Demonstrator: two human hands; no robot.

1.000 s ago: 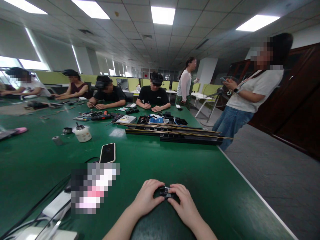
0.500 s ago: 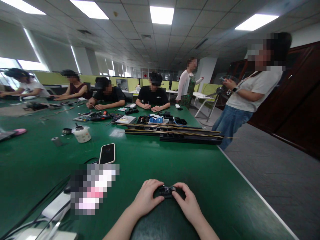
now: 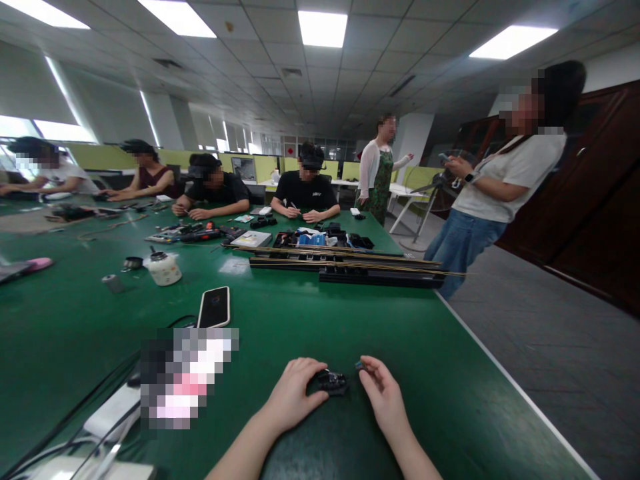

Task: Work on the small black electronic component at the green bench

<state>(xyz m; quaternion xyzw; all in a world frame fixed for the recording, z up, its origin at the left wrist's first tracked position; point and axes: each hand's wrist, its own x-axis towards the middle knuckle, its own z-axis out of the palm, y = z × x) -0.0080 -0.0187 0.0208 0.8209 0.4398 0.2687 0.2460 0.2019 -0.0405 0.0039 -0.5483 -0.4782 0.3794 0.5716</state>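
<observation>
My left hand [image 3: 298, 390] grips the left end of a small black device [image 3: 334, 383] with metallic parts on top, which rests on the green table [image 3: 400, 327]. Its thumb lies on the near side and the fingers on the far side. To the right, apart from the device, my right hand [image 3: 383, 392] pinches a small dark piece [image 3: 359, 365] between thumb and index finger. The piece is too small to name, and the fingertips partly cover it.
A phone [image 3: 215, 307] lies left of my hands, near a white power strip [image 3: 113, 407] with cables. Beyond are a glass jar [image 3: 164, 269], a small grey cylinder [image 3: 113, 283] and long black rails [image 3: 380, 277] with thin rods. Several people sit or stand around the table.
My right hand has come off the black device and moved right, carrying a small piece away from it. My left hand has stayed on the device. A standing person in the background has turned.
</observation>
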